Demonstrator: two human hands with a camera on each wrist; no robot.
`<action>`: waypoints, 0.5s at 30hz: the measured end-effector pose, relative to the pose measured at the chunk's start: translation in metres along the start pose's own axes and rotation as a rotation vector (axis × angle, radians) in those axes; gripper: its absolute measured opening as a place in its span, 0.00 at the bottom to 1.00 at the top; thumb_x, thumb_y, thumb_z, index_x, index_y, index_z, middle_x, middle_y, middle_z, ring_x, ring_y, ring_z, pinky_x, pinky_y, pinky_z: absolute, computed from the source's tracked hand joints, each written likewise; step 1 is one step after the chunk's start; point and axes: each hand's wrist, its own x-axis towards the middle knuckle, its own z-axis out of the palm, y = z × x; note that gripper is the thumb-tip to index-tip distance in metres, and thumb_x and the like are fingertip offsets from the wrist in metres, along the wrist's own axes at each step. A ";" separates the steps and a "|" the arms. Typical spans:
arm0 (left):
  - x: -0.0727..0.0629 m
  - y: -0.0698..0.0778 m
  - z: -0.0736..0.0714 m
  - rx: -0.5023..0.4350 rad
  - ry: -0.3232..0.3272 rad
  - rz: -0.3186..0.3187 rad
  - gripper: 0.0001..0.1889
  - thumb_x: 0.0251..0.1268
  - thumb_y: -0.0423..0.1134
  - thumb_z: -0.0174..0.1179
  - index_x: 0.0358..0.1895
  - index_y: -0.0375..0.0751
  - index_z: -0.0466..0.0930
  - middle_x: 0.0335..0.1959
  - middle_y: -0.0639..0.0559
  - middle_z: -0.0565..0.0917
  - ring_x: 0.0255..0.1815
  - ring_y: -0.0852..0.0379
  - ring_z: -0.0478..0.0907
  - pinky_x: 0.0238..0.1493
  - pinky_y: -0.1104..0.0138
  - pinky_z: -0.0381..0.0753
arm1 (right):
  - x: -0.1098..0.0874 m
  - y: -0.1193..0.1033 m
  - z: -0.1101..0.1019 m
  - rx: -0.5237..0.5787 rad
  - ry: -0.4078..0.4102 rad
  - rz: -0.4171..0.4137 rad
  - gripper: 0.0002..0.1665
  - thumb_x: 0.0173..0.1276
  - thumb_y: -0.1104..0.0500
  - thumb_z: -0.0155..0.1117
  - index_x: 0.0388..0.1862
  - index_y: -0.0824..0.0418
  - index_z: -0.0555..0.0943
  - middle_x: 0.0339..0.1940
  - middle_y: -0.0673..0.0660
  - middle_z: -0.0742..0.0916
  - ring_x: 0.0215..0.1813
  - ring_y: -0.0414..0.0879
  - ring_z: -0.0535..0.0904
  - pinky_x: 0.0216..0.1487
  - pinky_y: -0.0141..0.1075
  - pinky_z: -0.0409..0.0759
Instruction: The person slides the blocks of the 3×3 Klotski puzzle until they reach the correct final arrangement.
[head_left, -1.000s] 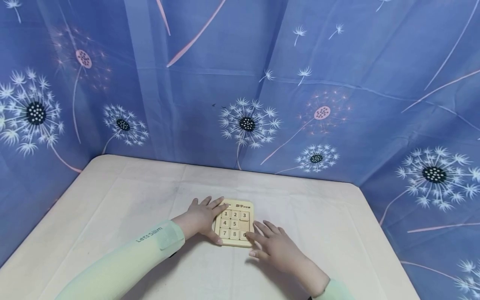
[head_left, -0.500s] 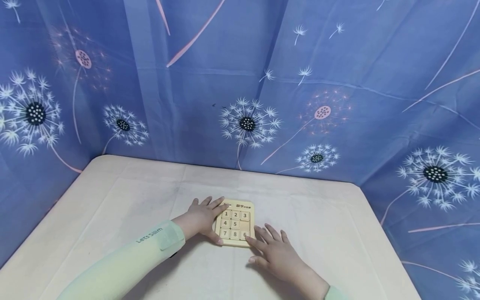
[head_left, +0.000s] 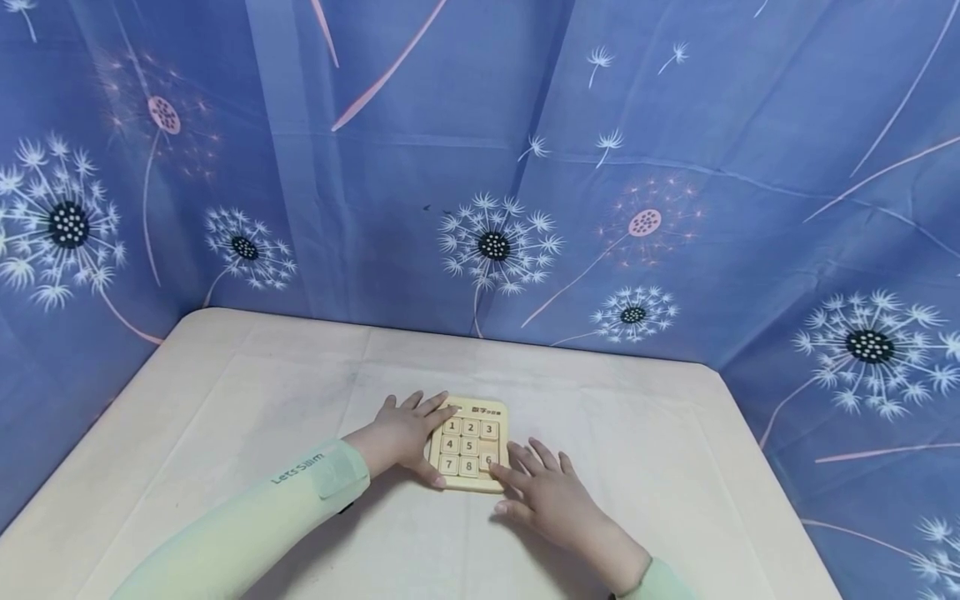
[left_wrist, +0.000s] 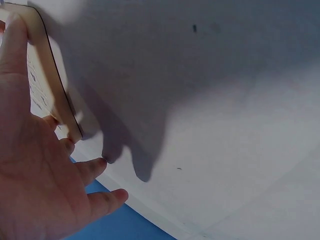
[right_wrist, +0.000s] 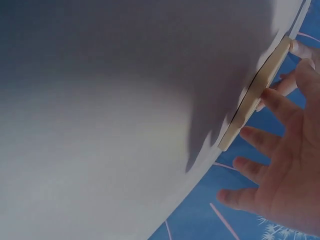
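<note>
A pale yellow number slide puzzle [head_left: 472, 485] lies flat on the table. Its tiles run 1, 2, 3 on top, then 4 and 5, with 7 and 8 at the bottom. The 6 tile [head_left: 487, 457] sits partway between the bottom and middle rows in the right column, a gap above it. My left hand [head_left: 401, 433] rests along the puzzle's left side, thumb at the lower corner and a finger on the top border, fingers spread. With its index fingertip, my right hand [head_left: 558, 504] touches the 6 tile; its other fingers are extended beside the right edge.
A cream cloth covers the table [head_left: 300, 375], which has rounded far corners. Blue curtains [head_left: 390, 208] with dandelion prints stand behind it and at both sides.
The 6 tile has slid up a little from the bottom row into the gap, with my right index finger against it. My left hand stays in place on the puzzle.
</note>
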 end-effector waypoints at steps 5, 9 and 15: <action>0.000 0.000 -0.001 0.009 0.001 -0.004 0.62 0.41 0.72 0.75 0.82 0.59 0.55 0.87 0.57 0.51 0.86 0.42 0.51 0.84 0.38 0.53 | 0.005 0.002 -0.002 0.026 -0.007 0.017 0.35 0.71 0.36 0.61 0.71 0.49 0.77 0.77 0.63 0.74 0.78 0.73 0.64 0.69 0.79 0.64; 0.001 0.001 -0.001 0.016 0.000 -0.005 0.61 0.41 0.72 0.74 0.82 0.60 0.55 0.87 0.58 0.50 0.86 0.43 0.51 0.84 0.39 0.53 | 0.008 0.003 -0.003 0.035 -0.009 0.024 0.35 0.71 0.36 0.61 0.71 0.50 0.78 0.77 0.64 0.74 0.79 0.73 0.63 0.69 0.79 0.63; 0.000 0.001 -0.003 0.012 -0.008 -0.011 0.61 0.42 0.72 0.74 0.82 0.59 0.55 0.87 0.57 0.51 0.86 0.43 0.51 0.84 0.39 0.53 | 0.011 0.005 -0.003 0.028 0.001 0.022 0.34 0.70 0.37 0.61 0.70 0.50 0.78 0.77 0.64 0.74 0.78 0.73 0.64 0.69 0.79 0.64</action>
